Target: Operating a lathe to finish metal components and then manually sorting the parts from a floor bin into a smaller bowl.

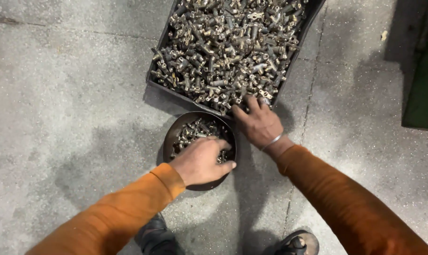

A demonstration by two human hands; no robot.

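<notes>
The left hand rests curled inside the round bowl, partly filled with small metal fittings. The right hand, fingers spread, reaches into the heaped black tray on the floor; most fittings remain there.

Left hand rests curled over small metal fittings in a round dark bowl; right hand, wearing a bangle, reaches its fingers into the black tray of fittings on the concrete floor

A round dark bowl sits on the floor, partly filled with small metal fittings. Just beyond it, touching its rim, lies a dark rectangular tray heaped with the same fittings.
</notes>
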